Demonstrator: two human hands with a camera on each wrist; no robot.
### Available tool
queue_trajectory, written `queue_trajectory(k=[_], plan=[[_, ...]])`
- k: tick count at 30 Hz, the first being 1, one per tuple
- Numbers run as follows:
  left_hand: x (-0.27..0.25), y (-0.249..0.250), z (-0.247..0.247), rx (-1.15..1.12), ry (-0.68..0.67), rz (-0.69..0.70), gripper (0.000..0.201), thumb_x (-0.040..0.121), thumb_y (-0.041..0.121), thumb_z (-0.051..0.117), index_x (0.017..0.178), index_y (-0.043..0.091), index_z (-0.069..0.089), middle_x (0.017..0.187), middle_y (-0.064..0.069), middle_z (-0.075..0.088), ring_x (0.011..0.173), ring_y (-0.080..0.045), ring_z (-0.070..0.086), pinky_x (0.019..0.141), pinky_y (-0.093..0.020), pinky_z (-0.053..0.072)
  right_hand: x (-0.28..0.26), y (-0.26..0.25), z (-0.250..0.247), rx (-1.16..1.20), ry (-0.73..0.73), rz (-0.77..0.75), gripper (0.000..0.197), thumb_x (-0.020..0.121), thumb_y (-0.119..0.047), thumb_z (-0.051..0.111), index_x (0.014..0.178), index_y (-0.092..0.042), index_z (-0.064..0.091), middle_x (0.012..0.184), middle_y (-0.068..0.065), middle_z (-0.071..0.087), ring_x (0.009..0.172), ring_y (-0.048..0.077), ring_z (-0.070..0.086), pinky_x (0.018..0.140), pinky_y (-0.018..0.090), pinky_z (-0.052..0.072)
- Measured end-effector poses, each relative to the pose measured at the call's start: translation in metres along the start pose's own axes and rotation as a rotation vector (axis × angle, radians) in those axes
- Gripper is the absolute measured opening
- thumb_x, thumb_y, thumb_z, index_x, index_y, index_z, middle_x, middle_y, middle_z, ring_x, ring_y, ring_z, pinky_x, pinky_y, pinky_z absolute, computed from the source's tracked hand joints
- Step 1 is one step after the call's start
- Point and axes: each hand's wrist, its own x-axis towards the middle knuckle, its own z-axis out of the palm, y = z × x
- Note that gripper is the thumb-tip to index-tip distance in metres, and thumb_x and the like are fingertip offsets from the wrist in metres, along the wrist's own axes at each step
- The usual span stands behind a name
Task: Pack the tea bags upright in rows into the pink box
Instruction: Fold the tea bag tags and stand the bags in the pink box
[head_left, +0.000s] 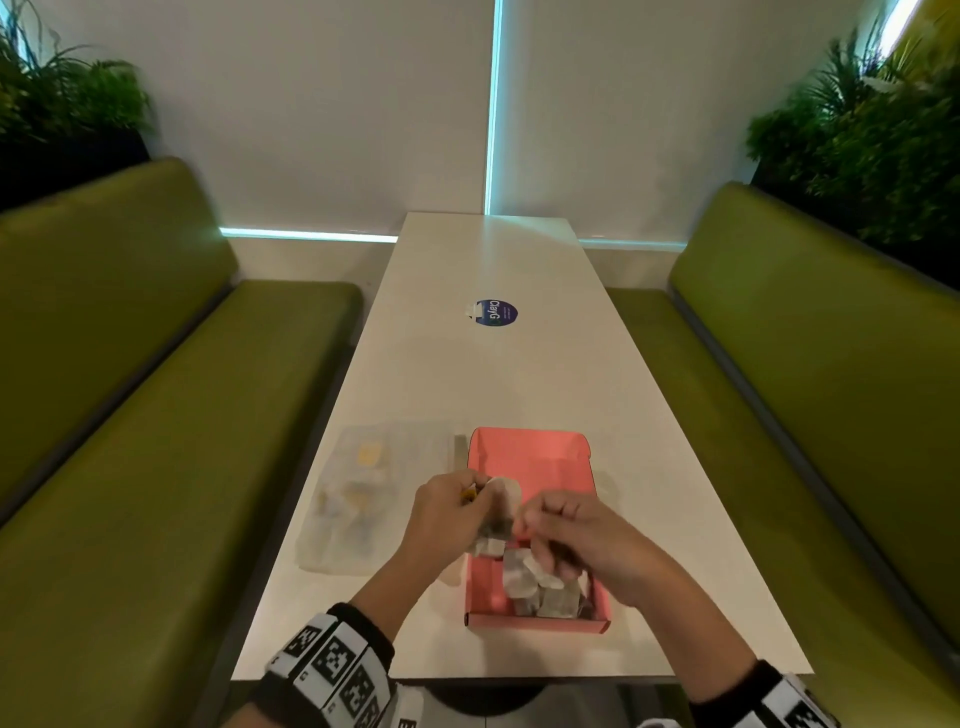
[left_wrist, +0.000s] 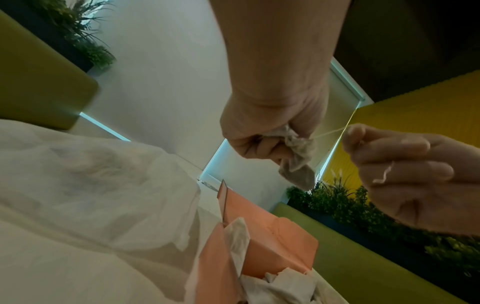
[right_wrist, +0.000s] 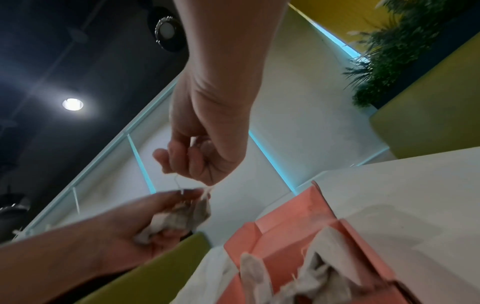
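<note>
The open pink box lies on the white table, with several tea bags standing crumpled at its near end. Just over the box's left wall my left hand grips a bunched tea bag. Close beside it my right hand pinches that bag's thin string, pulled taut between the two hands. In the right wrist view the left hand holds the bag below my right hand, above the pink box. The far half of the box holds nothing.
A clear plastic bag with more tea bags lies left of the box. A round blue sticker sits further up the table. Green benches flank the table on both sides, with plants behind them.
</note>
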Motion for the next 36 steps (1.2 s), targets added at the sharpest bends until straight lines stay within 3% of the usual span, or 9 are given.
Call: queue_trajectory(k=[4, 8, 11, 14, 17, 23, 28, 31, 36], plan=[[-0.001, 0.007, 0.001, -0.131, 0.043, -0.046, 0.025, 0.089, 0.023, 0.061, 0.064, 0.017, 0.065, 0.047, 0.01, 0.043, 0.053, -0.014, 0.045, 0.053, -0.027, 0.043, 0.003, 0.019, 0.015, -0.171, -0.128, 0.141, 0.018, 0.097, -0.015, 0.048, 0.091, -0.004, 0.06, 0.059, -0.002, 0.062, 0.042, 0.007, 0.045, 0.046, 0.017, 0.034], [-0.003, 0.013, 0.001, -0.238, 0.016, -0.063, 0.028, 0.09, 0.021, 0.061, 0.063, 0.017, 0.062, 0.047, 0.01, 0.04, 0.045, -0.009, 0.044, 0.044, -0.017, 0.037, 0.009, 0.03, 0.021, -0.193, -0.1, 0.203, 0.017, 0.097, -0.015, 0.048, 0.087, -0.008, 0.059, 0.054, -0.003, 0.059, 0.039, 0.005, 0.044, 0.044, 0.018, 0.032], [-0.006, 0.014, 0.0, -0.231, -0.059, -0.064, 0.026, 0.09, 0.019, 0.061, 0.065, 0.013, 0.063, 0.053, 0.004, 0.047, 0.041, -0.006, 0.045, 0.042, -0.016, 0.036, 0.013, 0.029, 0.017, -0.206, -0.053, 0.225, 0.015, 0.096, -0.017, 0.05, 0.091, -0.009, 0.061, 0.057, 0.0, 0.058, 0.04, 0.006, 0.045, 0.044, 0.016, 0.034], [-0.008, 0.011, 0.0, -0.197, -0.146, -0.082, 0.028, 0.089, 0.021, 0.063, 0.061, 0.019, 0.063, 0.062, -0.01, 0.053, 0.042, -0.01, 0.046, 0.044, -0.02, 0.037, 0.017, 0.025, 0.009, -0.275, 0.028, 0.221, 0.019, 0.095, -0.014, 0.049, 0.1, -0.006, 0.065, 0.061, 0.0, 0.059, 0.042, 0.007, 0.046, 0.043, 0.017, 0.034], [-0.01, 0.008, 0.001, -0.166, -0.179, -0.097, 0.031, 0.088, 0.022, 0.064, 0.057, 0.025, 0.063, 0.064, -0.013, 0.052, 0.043, -0.013, 0.042, 0.044, -0.021, 0.035, 0.02, 0.022, 0.0, -0.236, 0.084, 0.193, 0.019, 0.094, -0.012, 0.049, 0.097, -0.005, 0.066, 0.062, -0.002, 0.062, 0.042, 0.008, 0.047, 0.044, 0.019, 0.032], [-0.011, 0.008, 0.002, -0.076, -0.18, -0.067, 0.012, 0.085, 0.024, 0.067, 0.073, 0.022, 0.067, 0.067, 0.002, 0.057, 0.054, -0.01, 0.05, 0.049, -0.02, 0.041, 0.024, 0.017, -0.005, -0.162, 0.15, 0.147, 0.015, 0.09, -0.013, 0.057, 0.077, -0.015, 0.063, 0.061, -0.003, 0.063, 0.046, 0.007, 0.049, 0.048, 0.02, 0.033], [-0.012, 0.008, 0.002, -0.06, -0.188, -0.051, 0.005, 0.085, 0.02, 0.067, 0.087, 0.016, 0.066, 0.067, 0.001, 0.057, 0.043, -0.004, 0.048, 0.044, -0.018, 0.038, 0.027, 0.018, -0.006, -0.019, 0.224, 0.128, 0.021, 0.097, -0.019, 0.05, 0.088, -0.006, 0.064, 0.072, 0.009, 0.061, 0.052, 0.011, 0.059, 0.047, 0.018, 0.034], [-0.012, 0.005, 0.003, -0.032, -0.141, -0.026, 0.009, 0.084, 0.023, 0.068, 0.091, 0.019, 0.064, 0.073, 0.003, 0.056, 0.043, -0.003, 0.048, 0.041, -0.015, 0.037, 0.027, 0.016, -0.003, -0.07, 0.227, 0.095, 0.024, 0.094, -0.026, 0.054, 0.096, -0.006, 0.066, 0.074, 0.004, 0.064, 0.055, 0.011, 0.061, 0.049, 0.017, 0.04], [-0.012, -0.003, 0.001, 0.004, -0.11, -0.025, 0.014, 0.085, 0.028, 0.066, 0.098, 0.026, 0.061, 0.081, 0.003, 0.054, 0.052, 0.001, 0.048, 0.047, -0.014, 0.039, 0.028, 0.017, 0.002, -0.157, 0.223, 0.021, 0.011, 0.082, -0.005, 0.07, 0.089, -0.012, 0.067, 0.065, -0.003, 0.066, 0.052, 0.006, 0.06, 0.052, 0.015, 0.046]])
